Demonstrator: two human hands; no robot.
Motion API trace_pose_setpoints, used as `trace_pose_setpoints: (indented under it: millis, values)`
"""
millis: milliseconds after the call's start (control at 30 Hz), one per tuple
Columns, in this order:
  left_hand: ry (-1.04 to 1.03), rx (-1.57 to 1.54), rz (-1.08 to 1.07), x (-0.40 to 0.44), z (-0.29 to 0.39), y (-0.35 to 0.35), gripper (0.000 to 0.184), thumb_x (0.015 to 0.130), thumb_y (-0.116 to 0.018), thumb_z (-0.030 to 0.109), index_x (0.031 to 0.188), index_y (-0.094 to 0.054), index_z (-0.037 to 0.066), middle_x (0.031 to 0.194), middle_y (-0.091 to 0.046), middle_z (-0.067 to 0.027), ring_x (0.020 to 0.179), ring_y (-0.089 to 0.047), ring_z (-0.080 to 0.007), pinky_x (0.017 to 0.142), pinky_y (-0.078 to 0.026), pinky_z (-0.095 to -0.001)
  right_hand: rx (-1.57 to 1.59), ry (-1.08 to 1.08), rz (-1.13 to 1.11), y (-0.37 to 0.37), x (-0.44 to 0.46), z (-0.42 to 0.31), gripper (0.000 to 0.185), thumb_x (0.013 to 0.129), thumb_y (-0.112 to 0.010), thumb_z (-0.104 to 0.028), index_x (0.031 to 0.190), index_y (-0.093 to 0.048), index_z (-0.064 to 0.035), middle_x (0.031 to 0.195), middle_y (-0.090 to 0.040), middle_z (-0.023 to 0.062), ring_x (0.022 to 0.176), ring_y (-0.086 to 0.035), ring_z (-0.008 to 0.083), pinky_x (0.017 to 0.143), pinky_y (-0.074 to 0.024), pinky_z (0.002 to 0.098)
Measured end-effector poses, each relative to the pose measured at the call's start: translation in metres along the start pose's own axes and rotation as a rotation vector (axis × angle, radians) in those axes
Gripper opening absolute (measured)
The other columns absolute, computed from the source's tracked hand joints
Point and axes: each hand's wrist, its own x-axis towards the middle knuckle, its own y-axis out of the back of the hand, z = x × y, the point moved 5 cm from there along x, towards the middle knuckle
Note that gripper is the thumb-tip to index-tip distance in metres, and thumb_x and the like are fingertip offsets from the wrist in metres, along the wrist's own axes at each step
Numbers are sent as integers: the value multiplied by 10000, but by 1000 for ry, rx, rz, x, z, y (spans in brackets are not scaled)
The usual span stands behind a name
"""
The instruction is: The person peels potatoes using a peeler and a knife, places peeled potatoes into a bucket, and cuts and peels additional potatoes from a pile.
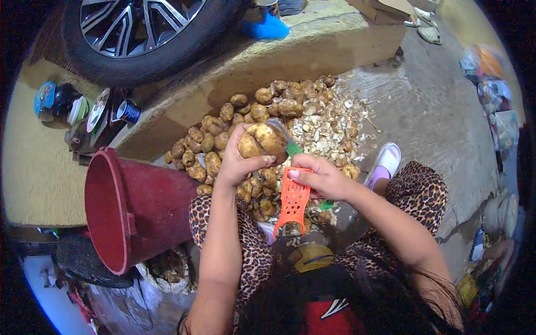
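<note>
**Dark hair hangs below a raised potato, with a knife at its right side**

Dark hair spills across the near edge of the view, over the lap and the leopard-print trousers. Past it, both forearms reach out over the floor, and the hands meet near the middle, above the heap.

From where I'm standing, the large, creased potato sits up in the left hand, fingers curved round its side and thumb laid along its near face. That hand is about half open, spread by the potato's bulk. It is clearly the nearer one; the right hand is just to the right and a little closer to the body. The potato's longer axis seems to run roughly crosswise, left to right, though its lumpy shape makes that hard to judge.

The knife blade slants along the potato's far right side, its green end toward the right hand; whether the edge touches the skin, I can't tell. The right hand is closed, its thumb pressing the top of an orange perforated peeler, whose forked end points down toward the lap. It seems to grip the knife's handle too, but the fingers hide most of it.

Beneath lie unpeeled potatoes, with pale peelings to their right. A red bucket is tipped on its side at the left.
</note>
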Motion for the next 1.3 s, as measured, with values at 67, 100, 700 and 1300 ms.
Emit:
trace_pose_setpoints:
  millis: [67,100,700,1300]
  values:
    - [-6,60,-7,0,-2,1,614,542,-781,58,1072,-471,40,982,-546,-38,907,-548,-136,819,-462,-295,-18,-43,-43,6,-1,-2,233,921,-473,-308,817,-496,-101,609,-453,-43,441,-406,38,369,-314,199]
    - [-19,111,-19,0,-3,5,613,539,-786,65,1067,-475,41,983,-545,-36,910,-545,-136,821,-457,-295,-28,-65,-66,9,-2,-4,226,922,-473,-306,823,-499,-103,609,-454,-46,430,-402,34,358,-305,192]
    - [22,118,4,4,-4,3,604,578,-754,25,1107,-462,30,980,-570,-64,870,-583,-147,741,-510,-294,337,-35,-33,-8,1,19,211,922,-476,-314,903,-510,-106,616,-499,-34,382,-370,33,316,-252,189]
    - [-32,137,129,10,-2,20,618,589,-753,49,1120,-437,31,964,-581,-63,861,-589,-149,777,-498,-301,-832,251,212,19,-17,-37,237,884,-481,-221,780,-471,-9,666,-488,178,667,-526,348,589,-399,397]
